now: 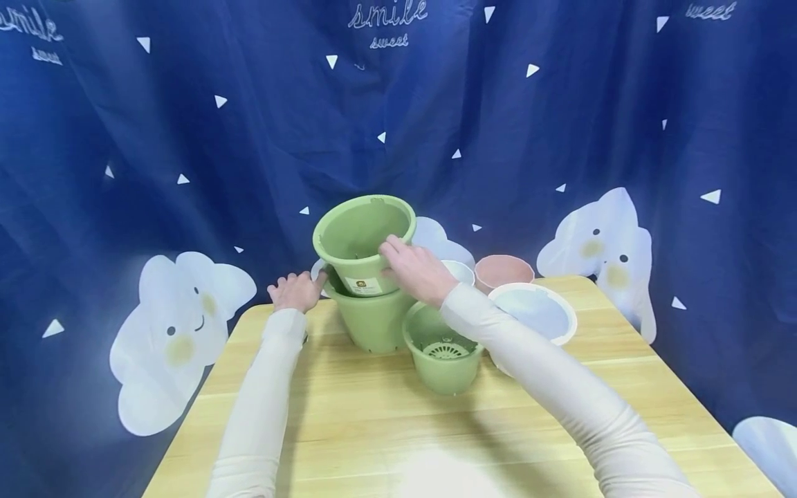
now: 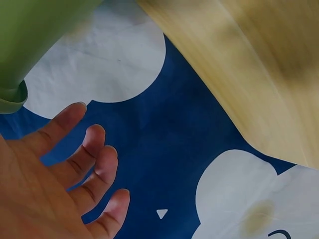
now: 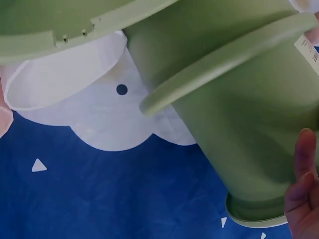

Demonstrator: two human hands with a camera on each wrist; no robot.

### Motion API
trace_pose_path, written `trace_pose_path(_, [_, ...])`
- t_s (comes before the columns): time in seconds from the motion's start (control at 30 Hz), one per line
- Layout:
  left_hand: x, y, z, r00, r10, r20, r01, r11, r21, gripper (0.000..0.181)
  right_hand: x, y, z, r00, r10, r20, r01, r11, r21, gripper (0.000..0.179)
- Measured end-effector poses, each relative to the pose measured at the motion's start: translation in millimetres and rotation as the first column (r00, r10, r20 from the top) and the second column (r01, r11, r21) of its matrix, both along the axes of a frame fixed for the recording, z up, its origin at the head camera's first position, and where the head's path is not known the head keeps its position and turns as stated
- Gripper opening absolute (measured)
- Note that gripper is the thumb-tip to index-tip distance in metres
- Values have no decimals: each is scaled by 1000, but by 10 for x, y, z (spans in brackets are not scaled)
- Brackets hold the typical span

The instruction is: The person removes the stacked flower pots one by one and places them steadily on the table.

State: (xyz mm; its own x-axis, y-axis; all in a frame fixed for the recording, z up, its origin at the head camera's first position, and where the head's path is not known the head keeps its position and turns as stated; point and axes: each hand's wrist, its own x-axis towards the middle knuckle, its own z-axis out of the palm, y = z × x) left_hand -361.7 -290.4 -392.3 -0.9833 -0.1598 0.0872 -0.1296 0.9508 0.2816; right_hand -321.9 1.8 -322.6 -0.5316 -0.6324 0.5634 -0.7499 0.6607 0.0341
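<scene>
Two large green flowerpots stand one in the other at the back of the table. The upper flowerpot (image 1: pixel 364 238), with a label on its lower wall, sits tilted in the lower flowerpot (image 1: pixel 376 321). My right hand (image 1: pixel 417 270) grips the upper pot at its near right rim, the thumb against the outer wall. Beside the lower pot's left rim, my left hand (image 1: pixel 295 292) has its fingers spread. In the left wrist view the fingers (image 2: pixel 92 159) are loosely bent, apart from the green pot (image 2: pixel 35 40). A smaller green flowerpot (image 1: pixel 445 370) stands under my right forearm.
To the right are a pink pot (image 1: pixel 504 271), a pot with a white rim and pale blue inside (image 1: pixel 535 315), and a white pot (image 1: pixel 459 271), partly hidden. A blue curtain (image 1: pixel 398 124) hangs behind the wooden table (image 1: pixel 355 429).
</scene>
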Motion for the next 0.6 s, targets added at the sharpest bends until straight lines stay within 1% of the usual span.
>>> trace_pose_path(0.13, [-35, -2, -14, 1000, -4, -6, 4, 1000, -5, 75, 19, 29, 60, 999, 0, -42, -1, 1000, -28, 26])
trace_pose_path(0.27, [-55, -5, -20, 1000, -2, -12, 2, 1000, -9, 78, 37, 55, 122, 995, 0, -104, -5, 999, -47, 27])
trace_pose_path(0.4, [-60, -6, -19, 1000, 7, -17, -7, 1000, -17, 81, 58, 75, 183, 985, 7, -171, -18, 998, -61, 30])
trace_pose_path(0.53, [-77, -8, -24, 1000, 10, -18, -10, 1000, -13, 80, 87, 95, 247, 971, 8, -238, -28, 996, -81, 33])
trace_pose_path(0.6, [-88, -10, -28, 1000, 11, -16, -11, 1000, -9, 80, 111, 107, 279, 966, 7, -257, -32, 995, -93, 34])
